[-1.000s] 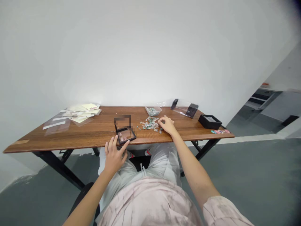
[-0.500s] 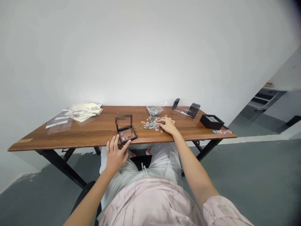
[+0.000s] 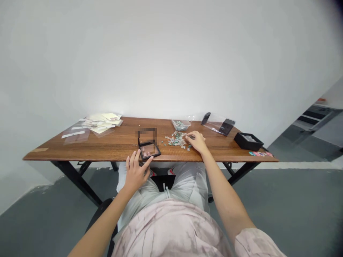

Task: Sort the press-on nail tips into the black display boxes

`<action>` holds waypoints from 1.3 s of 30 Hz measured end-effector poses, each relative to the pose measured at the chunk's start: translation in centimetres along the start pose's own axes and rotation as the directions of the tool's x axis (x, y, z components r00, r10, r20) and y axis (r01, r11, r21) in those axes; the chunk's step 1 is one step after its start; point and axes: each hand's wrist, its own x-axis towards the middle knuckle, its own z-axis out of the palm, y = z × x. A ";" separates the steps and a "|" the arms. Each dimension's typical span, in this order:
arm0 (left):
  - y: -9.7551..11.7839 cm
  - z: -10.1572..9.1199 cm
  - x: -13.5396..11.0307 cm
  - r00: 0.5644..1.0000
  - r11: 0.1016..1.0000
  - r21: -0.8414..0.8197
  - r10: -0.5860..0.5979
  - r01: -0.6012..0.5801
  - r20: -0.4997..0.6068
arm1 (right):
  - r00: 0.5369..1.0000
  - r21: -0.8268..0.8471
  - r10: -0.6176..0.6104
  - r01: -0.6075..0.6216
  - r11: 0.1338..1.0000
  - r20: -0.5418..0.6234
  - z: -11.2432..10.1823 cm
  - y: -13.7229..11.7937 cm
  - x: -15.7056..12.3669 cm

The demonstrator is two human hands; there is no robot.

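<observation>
A black mirror compact (image 3: 150, 151) stands unlatched near the table's front edge, its lid upright and partly pixelated. Several small clear or pinkish pieces lie in its base. My left hand (image 3: 136, 171) has its fingers spread, with the fingertips and thumb touching the compact's near left corner. To the right lies a loose heap of clear and green gems (image 3: 175, 139). At its right side my right hand (image 3: 197, 141) has thumb and fingers drawn together just over the gems; whatever may be between the fingertips is too small to name.
Behind the heap sits a clear plastic tub (image 3: 181, 125) with more gems. A clear bag with dark ends (image 3: 218, 123), a black box (image 3: 248, 141) and colourful round stickers (image 3: 259, 154) lie to the right. Paper cards and plastic sleeves (image 3: 100, 123) are piled at the back left.
The whole view has shifted slightly. The fingers of my right hand have bunched together at the gem heap. My left hand stays at the compact.
</observation>
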 end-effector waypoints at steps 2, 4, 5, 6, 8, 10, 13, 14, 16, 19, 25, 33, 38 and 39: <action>-0.1 0.1 -0.1 1.000 1.000 -0.003 0.000 0.000 0.005 | 0.997 0.083 -0.017 0.024 0.996 -0.078 -0.1 -0.1 0.1; -0.2 0.2 -0.1 1.000 1.000 0.000 0.000 0.000 0.010 | 0.988 0.181 -0.059 0.084 0.980 -0.140 -0.1 -0.7 0.2; -0.2 0.3 -0.1 1.000 1.000 0.002 0.002 -0.002 0.013 | 0.984 0.228 -0.079 0.114 0.967 -0.161 0.0 -1.2 0.1; -0.2 0.3 -0.1 1.000 1.000 0.004 0.004 -0.004 0.013 | 0.981 0.270 -0.095 0.139 0.953 -0.171 0.0 -1.8 -0.1; -0.3 0.3 -0.1 1.000 1.000 0.004 0.012 -0.012 0.009 | 0.982 0.337 -0.123 0.166 0.927 -0.145 0.1 -3.8 -0.8; -0.3 0.3 -0.1 1.000 1.000 0.004 0.017 -0.017 0.008 | 0.982 0.383 -0.185 0.188 0.904 -0.047 0.4 -6.3 -1.6; -0.3 0.2 -0.1 1.000 1.000 0.010 0.016 -0.016 0.015 | 0.919 0.449 -0.363 0.263 0.854 0.153 1.4 -10.4 -2.8; -0.3 0.2 0.0 1.000 1.000 0.012 0.017 -0.018 0.016 | 0.882 0.464 -0.418 0.283 0.840 0.217 2.0 -11.6 -3.0; -0.3 0.2 -0.1 1.000 1.000 0.013 0.023 -0.023 0.014 | 0.810 0.480 -0.485 0.299 0.825 0.329 3.2 -13.5 -3.0; -0.4 0.2 -0.1 0.999 0.999 0.005 0.031 -0.031 0.006 | 0.768 0.453 -0.504 0.315 0.834 0.395 5.0 -15.1 -2.7; -0.4 0.2 -0.1 1.000 0.999 -0.015 0.030 -0.030 -0.005 | 0.758 0.414 -0.502 0.334 0.847 0.416 6.8 -15.8 -2.2; -0.5 0.1 0.0 0.999 0.999 0.002 0.035 -0.035 0.002 | 0.755 0.416 -0.490 0.314 0.854 0.436 7.2 -16.0 -2.3; -0.5 0.2 -0.1 0.999 0.999 -0.001 0.033 -0.033 0.010 | 0.749 0.406 -0.492 0.321 0.855 0.443 7.1 -16.2 -2.3; -0.5 0.2 -0.1 0.999 0.999 -0.002 0.032 -0.032 0.011 | 0.748 0.403 -0.489 0.319 0.858 0.448 7.1 -16.2 -2.2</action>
